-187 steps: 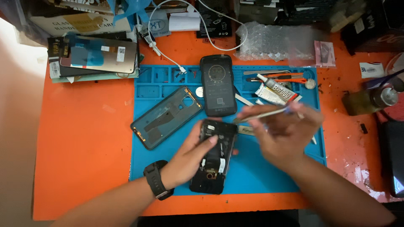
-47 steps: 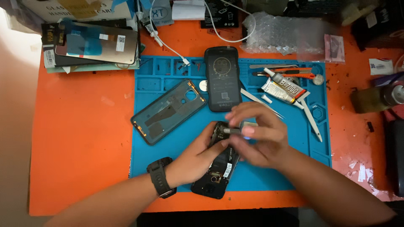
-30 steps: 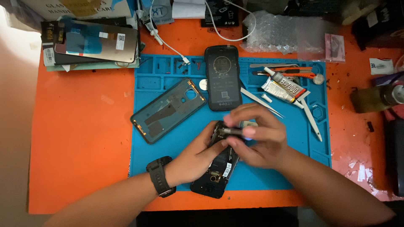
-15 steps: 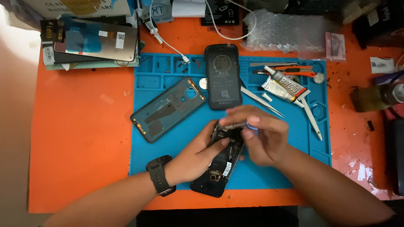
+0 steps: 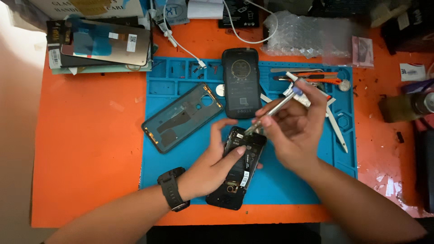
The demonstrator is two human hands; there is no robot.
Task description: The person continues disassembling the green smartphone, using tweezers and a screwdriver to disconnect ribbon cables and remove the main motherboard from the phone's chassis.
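1. The left hand (image 5: 210,165), a black watch on its wrist, lies flat along the left edge of the opened black phone body with its back removed (image 5: 237,169). Its fingers are spread and pressing rather than closed round anything, with the thumb across the phone's middle, apparently to pin the phone so it does not slide on the mat.

2. That phone lies on the near middle of the blue silicone repair mat (image 5: 181,153), tilted with its top end away and to the right. Its insides are exposed: dark boards, a pale label near the middle and a round part at the near end.

3. The right hand (image 5: 296,129) is clamped on a slim silver-shafted screwdriver with a blue cap (image 5: 273,110). It is held like a pen, slanting down to the left, its tip at the phone's upper edge. The slant keeps the fingers clear of the spot being worked.

4. Left of the phone lies a grey-blue plastic back cover (image 5: 183,116), inner face up, set aside within reach.

5. Farther off, a second black phone with a rounded case (image 5: 241,81) rests upright on the mat, beside loose tools and an orange-handled one (image 5: 316,79).

6. Beyond, the orange tabletop (image 5: 86,149) carries a stack of flat display panels (image 5: 101,45), a white cable (image 5: 244,31) and crumpled bubble wrap (image 5: 307,34).
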